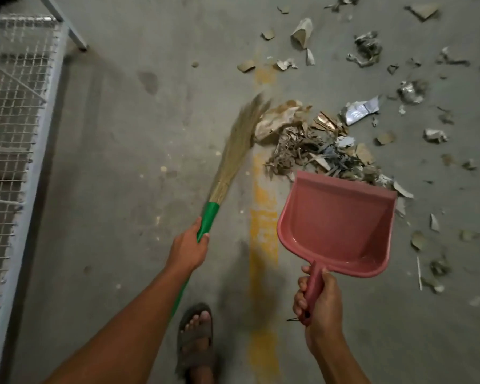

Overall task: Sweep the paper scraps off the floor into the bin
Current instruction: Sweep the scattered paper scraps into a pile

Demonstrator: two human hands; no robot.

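— Grey concrete floor (128, 167) is filling the whole view, stained in places, and a worn yellow painted line (263, 234) is running up it between the two arms.

— What are the hands doing?

— The left hand (187, 252) is gripping the green handle (209, 218) of a grass broom (233, 151), fingers curled round it just below the bristle bundle. The bristles are fanning up and to the right, their blurred tips lying against the left edge of the scrap pile.

— And the other hand?

— The right hand (320, 303) is clenching the handle of a pink dustpan (336, 225). The pan is pointing away from the person, its open lip sitting right at the near edge of the pile, and nothing is lying inside it.

— Where are the paper scraps?

— A heap of paper scraps (316, 142), brown, grey and white torn bits, is lying on the floor between the broom tips and the dustpan lip. Many loose scattered scraps (367, 48) are lying farther off, spread across the top and right side of the floor.

— Anything else showing?

— A metal wire-mesh rack (14, 112) is standing along the left side, and a sandalled foot (196, 332) is showing at the bottom, between the arms. I cannot see any bin.
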